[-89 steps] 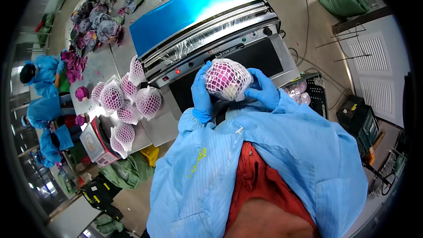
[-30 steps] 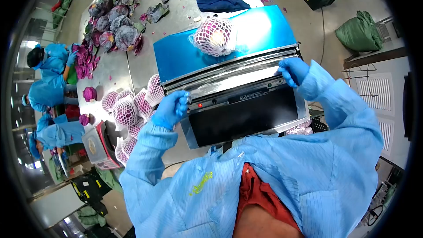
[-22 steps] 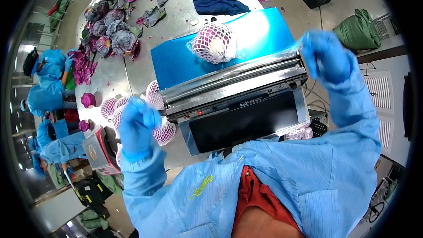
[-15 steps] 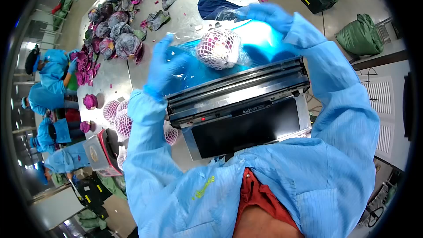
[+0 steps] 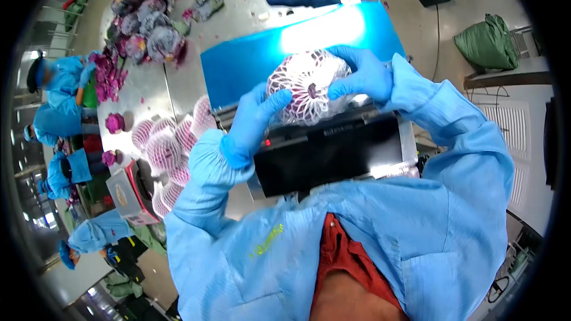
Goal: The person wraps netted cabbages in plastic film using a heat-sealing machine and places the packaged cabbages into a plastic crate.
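Currently, I have left fingers (image 5: pixel 275 102) and right fingers (image 5: pixel 346 87) gripping a netted purple cabbage (image 5: pixel 306 87) between them, film (image 5: pixel 334 74) shining on it. On the body side of the fingers: black plate (image 5: pixel 330 157). Beyond them: blue panel (image 5: pixel 244 68). Off past the left fingers, more netted cabbages (image 5: pixel 163 150) on the bench (image 5: pixel 235 21).

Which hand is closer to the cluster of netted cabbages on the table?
Left. The left hand is to the right of the cluster of netted cabbages; the right hand is farther right, across the held cabbage.
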A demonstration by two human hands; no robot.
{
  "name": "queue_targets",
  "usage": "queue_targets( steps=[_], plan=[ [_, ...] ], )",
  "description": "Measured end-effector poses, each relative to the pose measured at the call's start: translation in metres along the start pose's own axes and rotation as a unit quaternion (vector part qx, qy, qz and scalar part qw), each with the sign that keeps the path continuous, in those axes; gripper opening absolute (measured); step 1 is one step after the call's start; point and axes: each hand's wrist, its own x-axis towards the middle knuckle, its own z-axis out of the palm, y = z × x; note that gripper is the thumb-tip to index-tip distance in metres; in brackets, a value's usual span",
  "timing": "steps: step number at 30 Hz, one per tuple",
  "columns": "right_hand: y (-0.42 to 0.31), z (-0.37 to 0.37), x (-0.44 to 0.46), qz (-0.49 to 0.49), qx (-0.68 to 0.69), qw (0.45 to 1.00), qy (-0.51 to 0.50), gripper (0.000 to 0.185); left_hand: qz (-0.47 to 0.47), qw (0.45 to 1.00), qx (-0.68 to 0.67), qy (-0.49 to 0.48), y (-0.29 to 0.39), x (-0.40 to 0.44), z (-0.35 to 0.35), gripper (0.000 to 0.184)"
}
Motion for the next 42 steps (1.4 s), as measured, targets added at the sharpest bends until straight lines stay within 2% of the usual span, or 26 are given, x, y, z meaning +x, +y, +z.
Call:
queue_targets(
  steps=[2, 4, 5, 6, 9, 12, 13, 16, 17, 18, 19, 20, 23, 25, 26, 27, 29, 30, 31, 32, 33, 35, 37, 39, 41, 42],
  plan=[
    [0.006, 0.029, -0.046, 0.088, 0.035, 0.995, 0.011, 0.071, -0.117, 0.991, -0.069, -0.003, -0.017, -0.045, 0.020, 0.052],
    [0.027, 0.042, -0.075, 0.141, 0.026, 0.990, -0.005, 0.067, -0.161, 0.977, -0.137, 0.003, -0.056, -0.076, 0.026, 0.056],
    [0.031, 0.053, -0.090, 0.196, 0.080, 0.977, 0.007, 0.061, -0.224, 0.967, -0.122, 0.017, -0.067, -0.090, 0.028, 0.058],
    [0.054, 0.056, -0.100, 0.214, 0.018, 0.977, -0.001, 0.060, -0.259, 0.952, -0.163, 0.010, -0.079, -0.097, 0.031, 0.059],
    [0.093, 0.069, -0.105, 0.275, -0.095, 0.957, 0.009, 0.065, -0.337, 0.909, -0.243, 0.034, -0.126, -0.103, 0.028, 0.058],
    [0.102, 0.070, -0.102, 0.268, -0.076, 0.960, 0.033, 0.064, -0.341, 0.915, -0.203, 0.077, -0.123, -0.103, 0.023, 0.052],
    [0.099, 0.068, -0.107, 0.247, 0.005, 0.968, 0.035, 0.072, -0.310, 0.925, -0.209, 0.071, -0.123, -0.106, 0.019, 0.050],
    [0.078, 0.054, -0.132, 0.083, -0.143, 0.986, 0.014, 0.090, -0.150, 0.986, -0.026, 0.064, -0.121, -0.129, 0.013, 0.051],
    [0.091, 0.034, -0.131, -0.083, -0.282, 0.955, -0.034, 0.105, -0.090, 0.993, 0.054, 0.056, -0.121, -0.140, 0.006, 0.059],
    [0.088, 0.025, -0.135, -0.086, -0.361, 0.927, -0.046, 0.108, -0.020, 0.972, 0.230, 0.044, -0.120, -0.145, 0.001, 0.062],
    [0.092, 0.022, -0.137, -0.087, -0.423, 0.901, -0.045, 0.099, 0.054, 0.915, 0.398, 0.031, -0.119, -0.147, -0.004, 0.065],
    [0.099, 0.021, -0.141, -0.088, -0.482, 0.871, -0.043, 0.091, 0.124, 0.824, 0.552, 0.016, -0.119, -0.151, -0.005, 0.068],
    [0.140, 0.015, -0.140, -0.189, -0.564, 0.803, -0.024, 0.062, 0.163, 0.820, 0.546, 0.047, -0.140, -0.145, -0.017, 0.045],
    [0.144, 0.006, -0.140, -0.249, -0.498, 0.831, -0.019, 0.046, 0.207, 0.830, 0.510, 0.086, -0.138, -0.141, -0.020, 0.023],
    [0.146, 0.003, -0.142, -0.276, -0.464, 0.842, -0.017, 0.038, 0.240, 0.831, 0.496, 0.079, -0.133, -0.144, -0.020, 0.021],
    [0.120, 0.013, -0.150, -0.254, -0.476, 0.842, -0.011, 0.031, 0.275, 0.829, 0.481, 0.072, -0.125, -0.147, -0.020, 0.019],
    [0.093, 0.024, -0.164, -0.254, -0.460, 0.851, 0.001, 0.030, 0.329, 0.828, 0.449, 0.072, -0.113, -0.153, -0.015, 0.014],
    [0.079, 0.028, -0.167, -0.253, -0.451, 0.856, 0.007, 0.029, 0.282, 0.876, 0.377, 0.107, -0.107, -0.158, -0.010, 0.013],
    [0.062, 0.034, -0.170, -0.240, -0.356, 0.903, -0.005, 0.021, 0.231, 0.914, 0.302, 0.140, -0.103, -0.166, -0.003, 0.012],
    [0.053, 0.038, -0.173, -0.225, -0.359, 0.906, 0.012, 0.018, 0.178, 0.942, 0.224, 0.174, -0.101, -0.169, 0.001, 0.012],
    [0.047, 0.042, -0.177, -0.208, -0.362, 0.908, 0.029, 0.018, 0.191, 0.951, 0.151, 0.191, -0.108, -0.163, -0.002, 0.011],
    [0.045, 0.055, -0.181, -0.171, -0.354, 0.915, 0.087, 0.026, 0.106, 0.966, 0.021, 0.233, -0.114, -0.157, 0.006, 0.012],
    [0.073, 0.063, -0.185, -0.048, -0.189, 0.962, 0.192, 0.028, 0.032, 0.958, -0.083, 0.271, -0.123, -0.151, 0.015, 0.016],
    [0.110, 0.069, -0.184, 0.049, 0.004, 0.955, 0.292, 0.033, 0.017, 0.948, -0.111, 0.298, -0.148, -0.148, 0.005, 0.017],
    [0.139, 0.068, -0.185, 0.082, 0.032, 0.939, 0.332, 0.034, -0.028, 0.934, -0.101, 0.342, -0.163, -0.148, 0.001, 0.019],
    [0.153, 0.065, -0.184, 0.095, 0.045, 0.930, 0.353, 0.034, 0.029, 0.931, -0.003, 0.365, -0.169, -0.142, 0.002, 0.019]
  ],
)
